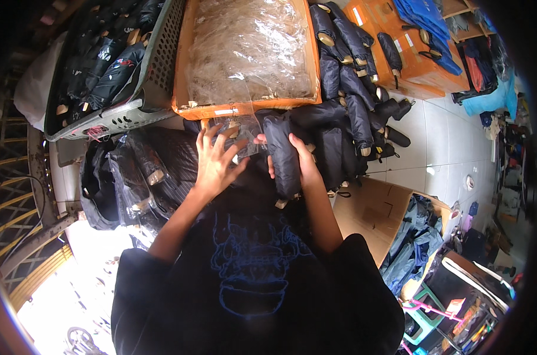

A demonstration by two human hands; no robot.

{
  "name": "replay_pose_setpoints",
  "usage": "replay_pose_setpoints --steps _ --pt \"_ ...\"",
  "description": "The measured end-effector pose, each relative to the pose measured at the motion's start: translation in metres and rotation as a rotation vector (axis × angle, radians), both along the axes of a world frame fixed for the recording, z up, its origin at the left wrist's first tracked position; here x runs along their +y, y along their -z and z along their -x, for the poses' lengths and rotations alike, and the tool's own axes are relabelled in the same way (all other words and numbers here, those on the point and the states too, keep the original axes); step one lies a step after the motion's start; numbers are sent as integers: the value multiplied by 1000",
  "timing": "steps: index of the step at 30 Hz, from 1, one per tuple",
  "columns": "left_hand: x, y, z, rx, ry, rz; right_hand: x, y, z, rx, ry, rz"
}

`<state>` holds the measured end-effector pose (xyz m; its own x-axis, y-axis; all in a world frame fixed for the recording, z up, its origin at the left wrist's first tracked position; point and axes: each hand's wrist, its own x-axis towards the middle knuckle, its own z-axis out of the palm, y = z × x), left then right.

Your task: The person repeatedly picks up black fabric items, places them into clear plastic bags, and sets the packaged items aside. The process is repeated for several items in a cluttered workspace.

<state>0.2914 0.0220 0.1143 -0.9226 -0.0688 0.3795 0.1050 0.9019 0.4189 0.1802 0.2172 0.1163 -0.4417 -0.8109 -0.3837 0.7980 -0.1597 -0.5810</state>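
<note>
My right hand [304, 160] is wrapped round a stuffed black fabric pouch [282, 157], held upright with a tan tag at its lower end. Some of its fingers show at the pouch's left side, close to a clear plastic bag [249, 133]. Spread and curved, the fingers of my left hand [217, 163] reach over that bag; whether they pinch its film I cannot make out. Just beyond stands an orange box [245, 109] full of clear plastic bags [248, 47]. More black pouches [357, 94] lie heaped to the right of the box.
A grey perforated crate [162, 65] at far left holds black pouches. Dark plastic-wrapped goods [150, 168] lie left of my arm. Right are an orange carton [375, 29] with blue packs, a cardboard box [372, 216] with blue fabric, and a green stool [425, 319] on floor tiles.
</note>
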Motion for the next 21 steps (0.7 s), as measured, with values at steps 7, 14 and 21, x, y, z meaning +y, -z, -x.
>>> replay_pose_setpoints --steps 7,14,21 --pt "14 15 14 59 -183 -251 14 1 -10 79 -112 73" --pt "20 -2 26 117 -92 -386 17 11 -21 140 -29 149" --pt "-13 -6 -4 21 182 -303 35 5 8 261 196 260"
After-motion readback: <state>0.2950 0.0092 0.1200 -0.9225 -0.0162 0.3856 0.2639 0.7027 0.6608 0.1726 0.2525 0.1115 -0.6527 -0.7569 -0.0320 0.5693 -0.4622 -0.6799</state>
